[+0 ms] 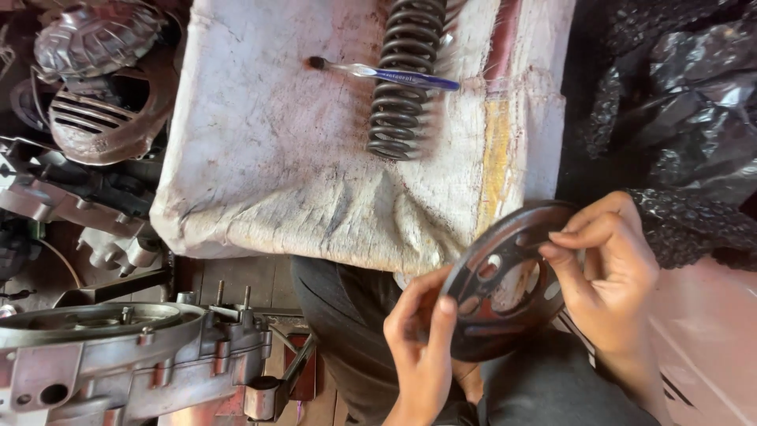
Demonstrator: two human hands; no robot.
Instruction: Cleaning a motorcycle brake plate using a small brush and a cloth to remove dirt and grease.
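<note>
From the head view, both hands grasp a dark round metal plate with cut-out holes, held tilted on edge above the person's lap. The left hand pinches the plate's lower left rim, thumb on the near face and fingers behind. The right hand grips the upper right rim, its fingertips curled over the edge onto the face. The plate sits just below the front edge of a stained white cloth that covers the raised surface ahead. On that cloth lies a black coil spring, with a blue-handled toothbrush laid across it. To the left stand a grey engine casing and a finned metal cover. Crumpled black plastic fills the upper right
</note>
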